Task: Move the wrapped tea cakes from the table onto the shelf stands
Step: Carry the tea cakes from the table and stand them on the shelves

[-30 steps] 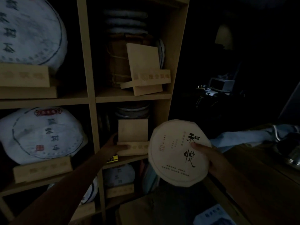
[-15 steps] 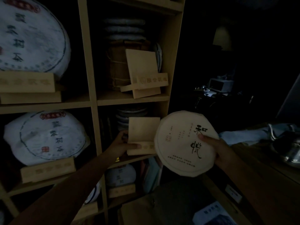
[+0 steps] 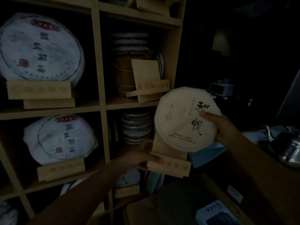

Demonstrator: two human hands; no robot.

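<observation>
Now my right hand (image 3: pixel 227 127) pinches the round cream paper-wrapped tea cake (image 3: pixel 183 120) against the pale wooden stand (image 3: pixel 168 164) gripped in my left-hand fingers (image 3: pixel 155 159); off the shelf, both could slip.

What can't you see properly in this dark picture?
- Head view: the small print on the tea cake is too small and blurred to read.
- The stand back is partly covered by the cake.
- The left hand fingers are lost in shadow.
- The kettle is cut off by the right edge.
</observation>
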